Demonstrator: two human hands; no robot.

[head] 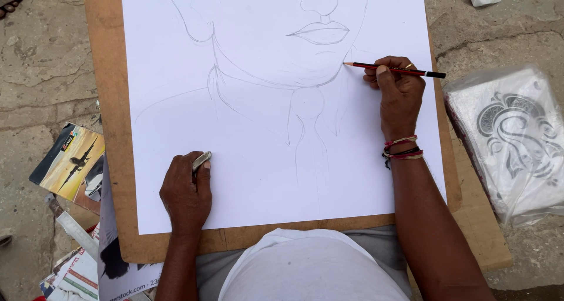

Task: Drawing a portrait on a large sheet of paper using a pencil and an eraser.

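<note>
The white paper (pixel 258 160) fills most of the brown board (pixel 111 130), with a thin rim left bare. Stone floor (pixel 41 72) lies around — a plastic-wrapped picture (pixel 517 136) sits just right. The right hand (pixel 399 92) pinches a red pencil (pixel 393 69), tip on the paper. The left hand (pixel 187 192), curled, pinches a small grey stick (pixel 201 160), resting low on the paper.

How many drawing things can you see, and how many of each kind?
Pencils: 1, red and black, in the right hand
Erasers: 1, small and pale, in the left hand
Paper sheets: 1, white with a sketch
Drawing boards: 1, brown
Total: 4
</note>
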